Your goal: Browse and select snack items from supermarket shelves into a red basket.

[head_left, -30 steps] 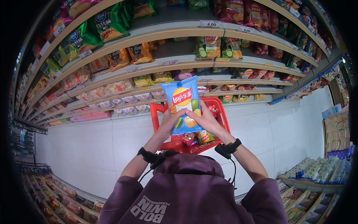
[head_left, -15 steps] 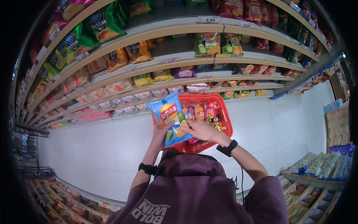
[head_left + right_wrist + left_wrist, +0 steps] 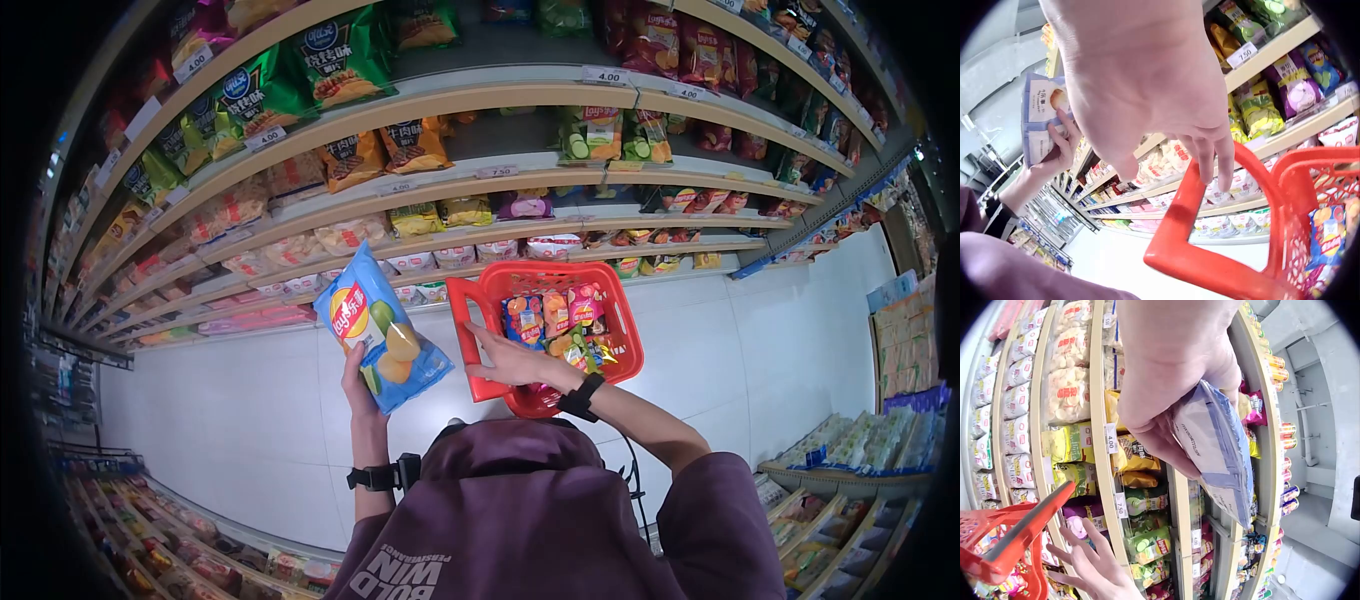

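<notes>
At the left in the head view, my left hand (image 3: 362, 388) grips a blue bag of Lay's potato chips (image 3: 392, 345) by its lower edge. The left wrist view shows the bag's back (image 3: 1213, 447), with the fingers curled around its side. My right hand (image 3: 518, 362), fingers extended and spread, is right at the handle (image 3: 466, 325) of a red shopping basket (image 3: 630, 335). From the right wrist, the fingertips overlap that handle (image 3: 1175, 219). Several small snack bags (image 3: 557, 315) lie inside the basket.
Shelves of chips and puffed snacks (image 3: 410, 145) curve across the front, with price tags along their edges (image 3: 500, 172). Below them runs a pale tiled floor (image 3: 250, 400). More low racks stand behind at left (image 3: 170, 530) and right (image 3: 815, 530).
The chip bag has moved left, away from over the basket, in my left hand alone. My right hand has let go of it and come to the basket's handle, which has swung into view.
</notes>
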